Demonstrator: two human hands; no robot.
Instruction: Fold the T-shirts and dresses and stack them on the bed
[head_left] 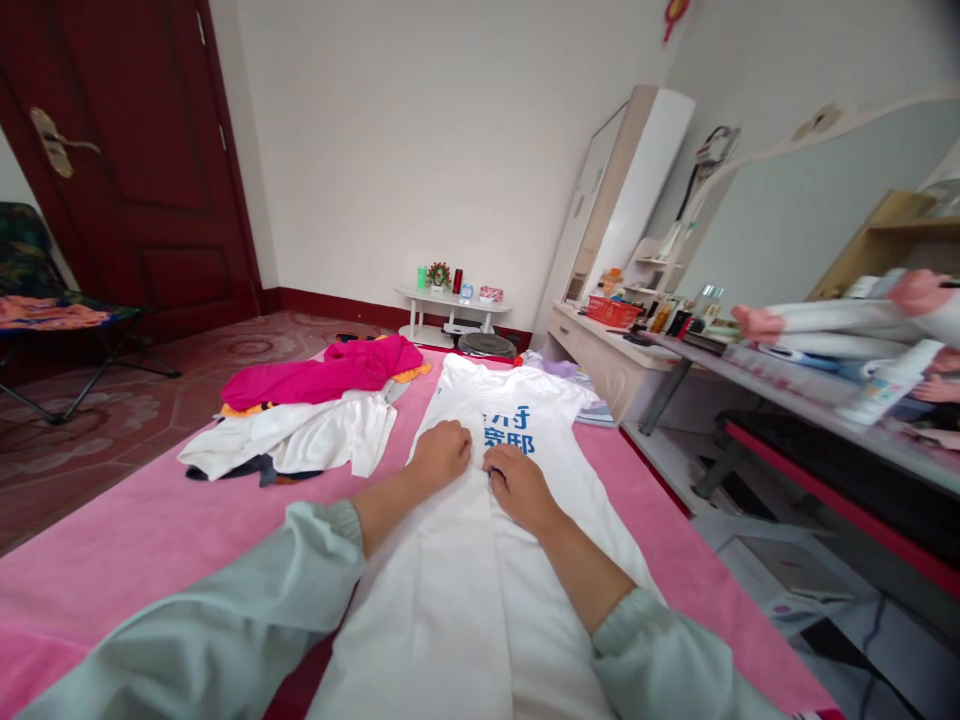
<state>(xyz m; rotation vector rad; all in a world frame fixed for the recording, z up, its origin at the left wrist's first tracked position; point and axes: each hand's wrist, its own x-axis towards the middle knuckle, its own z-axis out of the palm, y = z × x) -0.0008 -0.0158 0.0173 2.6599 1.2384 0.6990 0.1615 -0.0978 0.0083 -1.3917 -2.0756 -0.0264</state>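
A white T-shirt point(555, 540) with blue printed characters lies spread on the pink bed cover, its neck end away from me. Its left side is folded inward, and the fold's edge runs lengthwise down the middle, covering part of the print. My left hand point(444, 452) is closed on the folded layer near the chest. Just right of it, my right hand point(519, 485) has its fingers curled on the cloth at the fold's edge. Both sets of fingertips are partly hidden.
Left of the shirt, a pile of clothes has a magenta garment point(322, 375) and a white garment point(292, 435) on top. Folded clothes point(592, 405) lie beyond the right sleeve. A dressing table point(577, 335) and a cluttered glass-topped desk point(810, 390) stand right of the bed.
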